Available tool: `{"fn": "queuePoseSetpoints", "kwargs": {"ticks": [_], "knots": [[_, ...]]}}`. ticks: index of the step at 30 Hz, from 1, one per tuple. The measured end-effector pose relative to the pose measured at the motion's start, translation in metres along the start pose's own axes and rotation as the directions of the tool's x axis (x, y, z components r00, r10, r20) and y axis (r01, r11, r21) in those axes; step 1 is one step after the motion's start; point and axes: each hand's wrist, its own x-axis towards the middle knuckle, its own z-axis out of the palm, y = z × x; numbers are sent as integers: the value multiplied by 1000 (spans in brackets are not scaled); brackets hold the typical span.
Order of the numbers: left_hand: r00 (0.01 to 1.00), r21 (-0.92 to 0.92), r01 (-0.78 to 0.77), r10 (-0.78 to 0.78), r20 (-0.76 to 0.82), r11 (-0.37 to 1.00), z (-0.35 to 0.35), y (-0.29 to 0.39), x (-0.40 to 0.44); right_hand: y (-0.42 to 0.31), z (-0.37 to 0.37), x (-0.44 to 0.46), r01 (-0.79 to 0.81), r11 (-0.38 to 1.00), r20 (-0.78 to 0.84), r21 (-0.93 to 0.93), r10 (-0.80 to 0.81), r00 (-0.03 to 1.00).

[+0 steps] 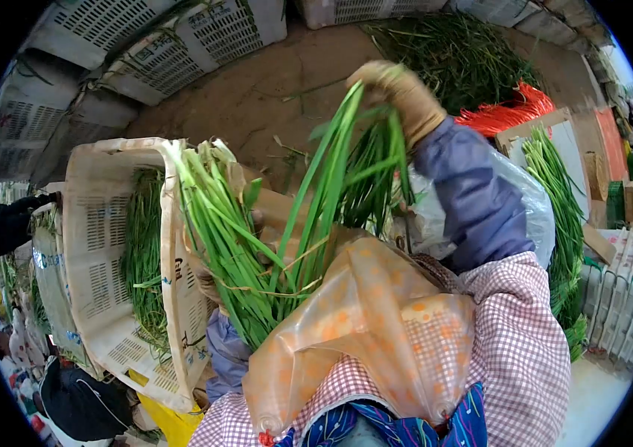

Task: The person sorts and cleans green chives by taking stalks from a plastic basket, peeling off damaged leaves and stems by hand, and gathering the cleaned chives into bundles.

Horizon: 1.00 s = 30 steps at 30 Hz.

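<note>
Across my lap lies a bunch of Chinese chives (pixel 238 253), long flat green leaves with pale stem ends at the upper left. My left hand (pixel 207 285), gloved, is closed round it from below and mostly hidden by leaves. Out in front, my right hand (pixel 400 98), in a tan glove and slightly blurred, grips the ends of some long chive leaves (pixel 331 171) that arch down to the bunch. More dark leaves hang below that hand. A see-through plastic apron with orange dots (pixel 361 298) covers my front.
On the left a white plastic crate (pixel 97 298) lies on its side with chives (pixel 147 253) inside. Cut leaves (pixel 458 63) heap on the floor beside red ties (pixel 510 108). More chives (pixel 555 201) lie at my right. Crates (pixel 182 52) line the back; another person (pixel 82 398) is at lower left.
</note>
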Motion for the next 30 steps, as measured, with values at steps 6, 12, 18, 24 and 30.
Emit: {"fn": "queuePoseSetpoints", "kwargs": {"ticks": [6,12,18,24,30], "knots": [[999,-50,-18,20,31,999,13,-6,9,-51,-137,23,289,920,-425,-263,-380,822],[994,36,84,-81,-79,996,10,-8,18,-65,-9,-23,237,937,132,-256,-209,969],[996,28,88,-87,-37,996,3,-2,11,-22,75,-31,-159,979,408,-127,197,892],[996,76,69,-64,-61,995,1,0,6,-6,102,-36,-160,969,435,-188,228,871],[998,206,68,-67,-14,976,-2,2,6,-1,63,-32,-127,985,73,-114,136,988]]}}
